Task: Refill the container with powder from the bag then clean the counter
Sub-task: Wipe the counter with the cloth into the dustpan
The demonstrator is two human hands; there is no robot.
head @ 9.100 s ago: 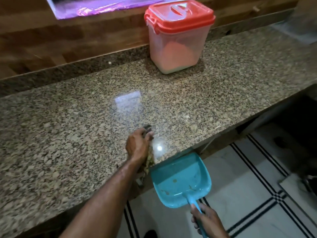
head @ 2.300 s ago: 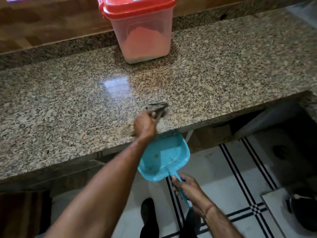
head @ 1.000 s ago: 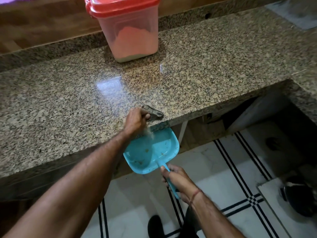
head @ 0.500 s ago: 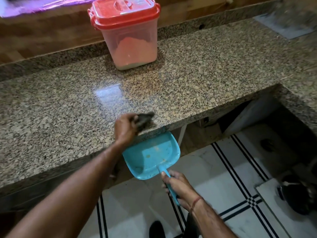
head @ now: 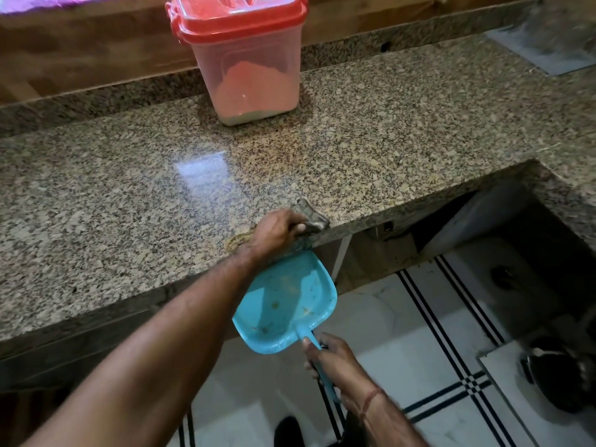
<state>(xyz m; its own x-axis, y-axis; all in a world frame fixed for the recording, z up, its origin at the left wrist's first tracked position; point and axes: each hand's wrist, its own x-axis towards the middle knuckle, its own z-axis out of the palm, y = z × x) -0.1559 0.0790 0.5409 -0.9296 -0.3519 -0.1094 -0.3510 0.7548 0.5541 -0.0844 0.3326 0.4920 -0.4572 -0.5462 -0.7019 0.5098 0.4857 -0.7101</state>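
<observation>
My left hand [head: 274, 232] presses a dark grey cloth [head: 311, 217] onto the front edge of the speckled granite counter [head: 387, 150]. A small heap of tan crumbs [head: 237, 241] lies beside that hand at the edge. Just below the edge my right hand [head: 329, 354] grips the handle of a turquoise dustpan [head: 287, 301], which holds a few specks of debris. The clear container [head: 248, 75] with a shut red lid stands at the back of the counter, part full of pinkish powder. No bag is in view.
A wooden wall panel [head: 80, 53] runs behind the counter. Below lies a white tiled floor with black stripes [head: 435, 333], and a dark pot [head: 558, 372] sits at the lower right. The counter turns a corner at the right [head: 567, 195]. My dark shoe [head: 288, 430] shows at the bottom.
My left hand with the cloth has slid from a little back on the counter to its front edge, right above the dustpan. The dustpan has stayed under the edge.
</observation>
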